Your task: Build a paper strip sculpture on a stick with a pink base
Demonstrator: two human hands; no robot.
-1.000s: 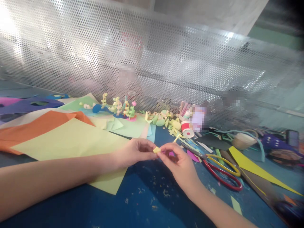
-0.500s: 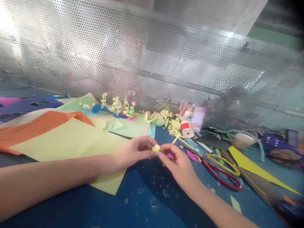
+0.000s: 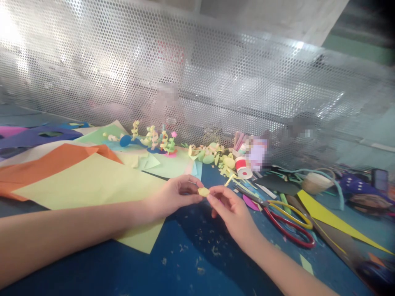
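Between my two hands is a small piece of yellow paper [image 3: 203, 192], pinched at both ends above the blue table. My left hand [image 3: 175, 195] grips its left end with thumb and fingers. At the right end, the thumb and forefinger of my right hand [image 3: 230, 209] close on it. Fingertips cover its edges, so its exact shape is hard to make out. Under my left forearm lies a large sheet of pale yellow paper [image 3: 98, 181]. Scissors [image 3: 288, 224] with red and yellow handles rest just right of my right hand.
Small paper trees [image 3: 163, 142] stand on round bases at the back. Right of them are a heap of paper cut-outs [image 3: 212, 154] and a red-and-white roll [image 3: 243, 167]. Orange paper [image 3: 61, 160] lies left, a bright yellow strip [image 3: 336, 218] right. A perforated metal panel [image 3: 123, 61] rises behind.
The yellow paper piece has turned between my fingertips and now looks flatter and wider. My right hand has shifted very slightly; my left hand stays nearly in place.
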